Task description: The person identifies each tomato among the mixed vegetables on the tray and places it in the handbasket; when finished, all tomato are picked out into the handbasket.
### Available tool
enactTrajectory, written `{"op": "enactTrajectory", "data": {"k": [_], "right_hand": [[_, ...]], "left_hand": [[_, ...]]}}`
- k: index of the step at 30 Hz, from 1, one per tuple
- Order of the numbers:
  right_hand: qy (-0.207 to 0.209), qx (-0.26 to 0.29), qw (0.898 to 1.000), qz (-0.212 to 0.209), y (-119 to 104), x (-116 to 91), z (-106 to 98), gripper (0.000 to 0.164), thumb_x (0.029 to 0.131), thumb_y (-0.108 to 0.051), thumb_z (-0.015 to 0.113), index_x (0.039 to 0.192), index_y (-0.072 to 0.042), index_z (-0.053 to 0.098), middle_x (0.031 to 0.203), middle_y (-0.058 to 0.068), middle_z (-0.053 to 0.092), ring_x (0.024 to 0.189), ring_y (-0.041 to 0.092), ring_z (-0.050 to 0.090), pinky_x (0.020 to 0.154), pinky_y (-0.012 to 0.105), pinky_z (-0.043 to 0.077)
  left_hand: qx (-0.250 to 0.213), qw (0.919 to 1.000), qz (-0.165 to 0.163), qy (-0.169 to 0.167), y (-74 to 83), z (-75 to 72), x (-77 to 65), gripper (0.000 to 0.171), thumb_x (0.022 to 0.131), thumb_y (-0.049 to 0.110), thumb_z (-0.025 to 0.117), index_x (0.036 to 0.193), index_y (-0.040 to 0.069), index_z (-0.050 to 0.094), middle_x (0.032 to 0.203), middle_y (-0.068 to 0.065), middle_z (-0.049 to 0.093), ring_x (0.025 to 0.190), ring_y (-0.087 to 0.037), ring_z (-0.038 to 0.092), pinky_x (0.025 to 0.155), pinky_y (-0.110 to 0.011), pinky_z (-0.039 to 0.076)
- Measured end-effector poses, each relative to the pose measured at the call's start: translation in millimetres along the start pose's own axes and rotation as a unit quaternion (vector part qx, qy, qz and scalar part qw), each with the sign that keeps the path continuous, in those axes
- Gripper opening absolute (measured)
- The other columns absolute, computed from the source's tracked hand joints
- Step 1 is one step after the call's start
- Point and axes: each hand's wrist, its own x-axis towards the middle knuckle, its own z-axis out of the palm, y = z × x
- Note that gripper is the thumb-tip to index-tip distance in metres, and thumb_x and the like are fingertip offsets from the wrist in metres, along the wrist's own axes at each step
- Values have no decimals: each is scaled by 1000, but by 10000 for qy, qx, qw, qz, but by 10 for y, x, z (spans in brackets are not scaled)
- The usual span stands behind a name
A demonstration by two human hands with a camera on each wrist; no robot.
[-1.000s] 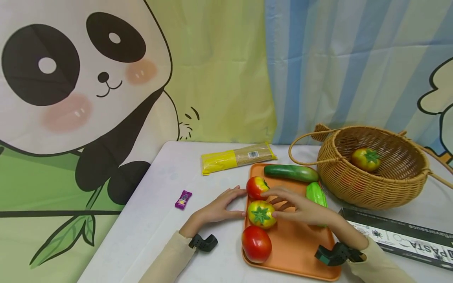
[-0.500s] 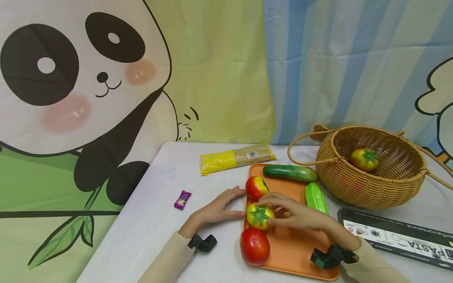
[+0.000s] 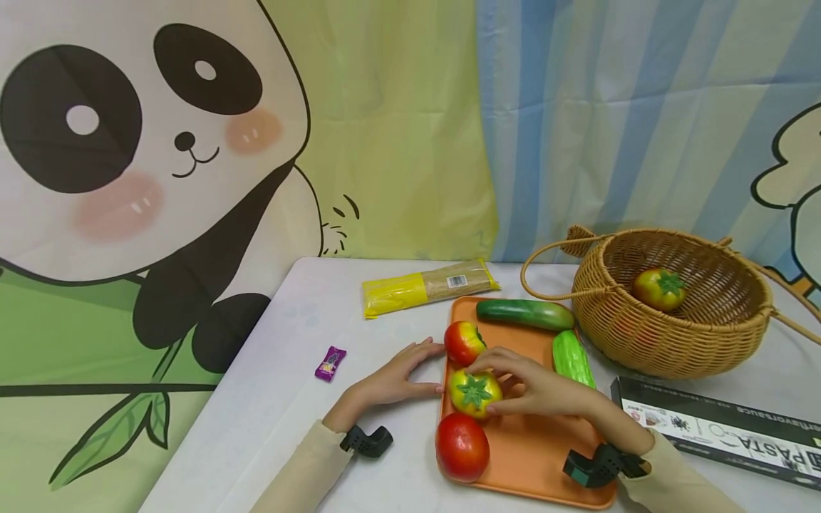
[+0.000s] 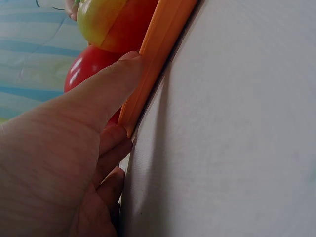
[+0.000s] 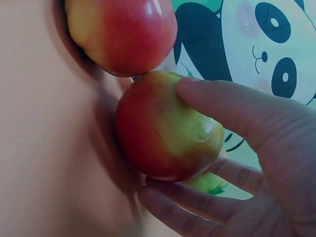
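My right hand (image 3: 537, 385) holds the middle yellow-and-red toy tomato (image 3: 473, 394), green leaf up, thumb on its near side and fingers round the far side. In the right wrist view the thumb and fingers span this tomato (image 5: 163, 126). It sits on the orange tray (image 3: 532, 445), along the left edge. Behind it is another red-and-yellow tomato (image 3: 463, 342), in front a red one (image 3: 462, 447). My left hand (image 3: 399, 375) rests beside the tray's left side, fingers loosely spread; in the left wrist view its thumb (image 4: 116, 79) lies at the tray's rim.
A cucumber (image 3: 526, 314) and a light-green ridged vegetable (image 3: 573, 358) lie on the tray. Right of it stand a wicker basket (image 3: 673, 342) with a tomato (image 3: 659, 289) inside and a black-and-white pasta box (image 3: 718, 431). A noodle packet (image 3: 430, 287) lies behind, a purple sweet (image 3: 330, 363) at left.
My right hand has moved left and its fingers have come round the middle tomato, which has shifted slightly to the right in the last half second. My left hand has stayed put.
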Motion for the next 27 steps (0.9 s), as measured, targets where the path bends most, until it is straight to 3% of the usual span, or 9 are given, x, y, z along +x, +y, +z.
{"op": "enactTrajectory", "data": {"k": [13, 27], "right_hand": [[-383, -143, 9988, 283, -15, -79, -69, 57, 88, -31, 74, 138, -21, 49, 131, 7, 42, 114, 19, 47, 87, 32, 49], [-576, -109, 9973, 440, -37, -87, -107, 60, 86, -31, 76, 138, -21, 46, 138, 3, 49, 121, 18, 49, 95, 33, 49]], "left_hand": [[6, 10000, 50, 33, -8, 8, 5, 71, 88, 42, 70, 149, 22, 40, 157, 5, 34, 150, -14, 12, 122, -44, 9], [58, 9999, 87, 22, -20, 8, 14, 70, 88, 42, 70, 149, 22, 40, 156, 6, 34, 150, -13, 12, 122, -42, 8]]}}
